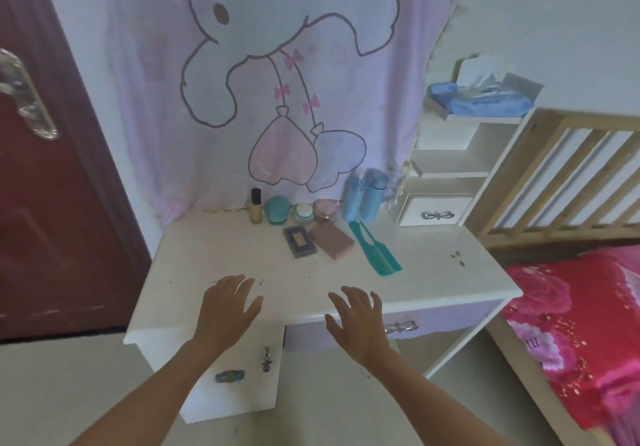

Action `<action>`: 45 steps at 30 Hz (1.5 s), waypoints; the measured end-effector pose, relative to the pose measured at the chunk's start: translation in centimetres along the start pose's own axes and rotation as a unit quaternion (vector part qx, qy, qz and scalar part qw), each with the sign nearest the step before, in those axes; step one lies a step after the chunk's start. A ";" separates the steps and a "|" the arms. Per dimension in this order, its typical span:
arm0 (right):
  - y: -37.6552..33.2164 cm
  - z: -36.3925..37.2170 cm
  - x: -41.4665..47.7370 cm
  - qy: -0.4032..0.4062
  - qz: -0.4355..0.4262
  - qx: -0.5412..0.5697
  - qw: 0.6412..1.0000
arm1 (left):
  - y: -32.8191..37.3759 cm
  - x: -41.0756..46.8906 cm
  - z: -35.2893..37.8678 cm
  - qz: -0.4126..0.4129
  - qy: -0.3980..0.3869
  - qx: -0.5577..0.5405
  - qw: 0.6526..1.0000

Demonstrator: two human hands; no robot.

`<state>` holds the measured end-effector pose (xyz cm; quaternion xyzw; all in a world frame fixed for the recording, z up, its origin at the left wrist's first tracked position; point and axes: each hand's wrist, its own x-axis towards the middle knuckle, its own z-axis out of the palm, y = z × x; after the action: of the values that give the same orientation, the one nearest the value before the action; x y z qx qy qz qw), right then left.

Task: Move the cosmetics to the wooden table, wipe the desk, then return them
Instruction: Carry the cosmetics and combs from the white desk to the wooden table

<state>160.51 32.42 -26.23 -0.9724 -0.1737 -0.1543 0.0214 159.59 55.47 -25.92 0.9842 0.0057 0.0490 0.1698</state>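
Cosmetics line the back of the white desk (207, 258): a foundation bottle (255, 207), a teal jar (278, 210), a cream jar (303, 212), a pink jar (325, 210) and two blue bottles (366, 200). In front of them lie a dark palette (300, 241), a brown compact (331, 241) and a teal comb (375, 254). My left hand (227, 310) and my right hand (358, 321) hover over the desk's front edge, fingers spread, holding nothing.
A cartoon cloth (277, 81) hangs behind the desk. White shelves (446, 168) with a blue wipes pack (481, 100) stand at the right. A wooden bed frame (561, 175) and red bedding (581, 334) are further right. A dark red door (52, 203) is on the left.
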 end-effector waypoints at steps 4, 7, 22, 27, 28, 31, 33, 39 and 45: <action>2.2 1.5 5.6 -0.004 -0.016 -0.007 1.000 | -0.4 5.5 0.4 -0.003 0.027 0.001 1.000; 3.0 3.2 8.5 -0.019 -0.003 0.016 1.000 | -0.2 8.6 0.7 -0.011 0.014 0.005 1.000; 4.9 12.2 26.2 -0.119 -0.180 0.108 0.970 | -1.3 20.8 4.4 -0.169 0.063 0.005 0.984; 3.2 14.2 31.3 -0.193 -0.209 0.118 0.951 | -2.5 24.0 6.1 -0.234 0.063 -0.023 0.970; 2.8 14.6 32.0 -0.197 -0.206 0.123 0.951 | -3.0 24.5 6.7 -0.239 0.059 -0.024 0.969; 1.8 15.5 33.9 -0.202 -0.194 0.128 0.951 | -4.3 26.2 7.6 -0.257 0.038 -0.045 0.965; 1.2 15.3 35.0 -0.172 -0.192 0.105 0.960 | -5.2 27.6 7.9 -0.265 0.028 -0.056 0.962; 0.1 16.8 36.3 -0.170 -0.169 0.071 0.968 | -6.6 31.1 9.1 -0.268 0.015 -0.120 0.956; -0.9 18.6 36.6 -0.199 -0.157 0.075 0.964 | -7.2 32.4 10.8 -0.279 0.025 -0.181 0.943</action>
<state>198.35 47.16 -32.69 -0.9395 -0.3365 0.0548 0.0348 192.92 59.51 -35.38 0.8941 0.2756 0.0246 0.3521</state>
